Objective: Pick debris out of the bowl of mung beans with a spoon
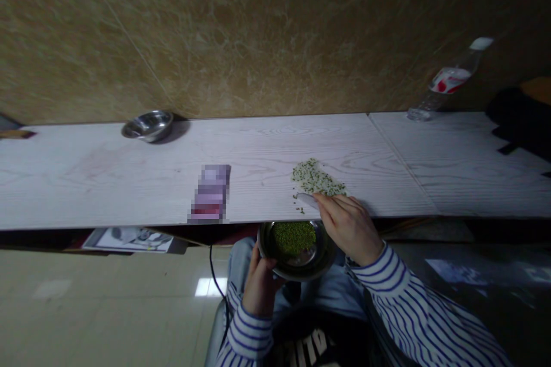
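Note:
A metal bowl [325, 264] with small green beans [294, 237] in it is held just below the table's front edge. My left hand [262, 281] grips its left rim, thumb over the edge. My right hand [350, 228] is closed on the handle of a metal spoon [306, 200], whose tip points left over the table edge. Behind the spoon, a spread pile of green beans mixed with white grains [316, 176] lies on the white wooden table [258, 149]. A few loose beans lie beside the spoon tip.
An empty-looking metal bowl [148, 126] stands at the back left. A pixelated purple item [210, 194] lies left of the pile. Toward the back right stands a clear plastic bottle [450, 80], near a dark item [520, 120]. A marbled wall [241, 28] rises behind the table.

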Available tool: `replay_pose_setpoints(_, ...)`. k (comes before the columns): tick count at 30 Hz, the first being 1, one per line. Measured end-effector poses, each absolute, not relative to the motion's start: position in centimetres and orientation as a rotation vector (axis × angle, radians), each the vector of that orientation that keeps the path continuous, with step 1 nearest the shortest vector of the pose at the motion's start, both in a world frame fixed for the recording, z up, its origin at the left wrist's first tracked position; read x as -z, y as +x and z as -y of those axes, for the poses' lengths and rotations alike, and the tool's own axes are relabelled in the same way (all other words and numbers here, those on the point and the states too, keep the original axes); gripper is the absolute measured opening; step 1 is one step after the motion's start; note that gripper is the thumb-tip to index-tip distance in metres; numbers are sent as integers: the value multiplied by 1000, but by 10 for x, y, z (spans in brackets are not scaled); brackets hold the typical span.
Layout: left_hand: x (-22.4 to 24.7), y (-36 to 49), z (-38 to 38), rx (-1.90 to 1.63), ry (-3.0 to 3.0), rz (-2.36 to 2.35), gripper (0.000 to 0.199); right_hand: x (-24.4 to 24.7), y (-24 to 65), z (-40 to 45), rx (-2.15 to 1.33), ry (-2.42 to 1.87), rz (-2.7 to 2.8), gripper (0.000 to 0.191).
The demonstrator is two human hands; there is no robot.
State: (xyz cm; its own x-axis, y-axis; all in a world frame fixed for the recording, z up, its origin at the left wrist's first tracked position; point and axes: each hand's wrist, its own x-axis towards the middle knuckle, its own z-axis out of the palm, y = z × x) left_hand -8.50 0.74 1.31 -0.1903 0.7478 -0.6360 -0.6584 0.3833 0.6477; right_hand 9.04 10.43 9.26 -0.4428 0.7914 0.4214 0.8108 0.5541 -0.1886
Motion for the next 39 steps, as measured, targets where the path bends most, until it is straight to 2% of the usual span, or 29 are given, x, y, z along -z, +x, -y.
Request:
replay_pose_setpoints(26,-13,-89,-9,-1276,110,-1196,68,-87,87,-112,31,-1321,2273,28)
replay_pose_setpoints(33,-12,-89,-13,-1291,110,-1206,77,-91,82,-116,57,-1238,2351,27)
replay_pose_setpoints(39,-13,-90,-14,-1318,112,-1200,75,-95,87,-108,-6,-1160,2413,26)
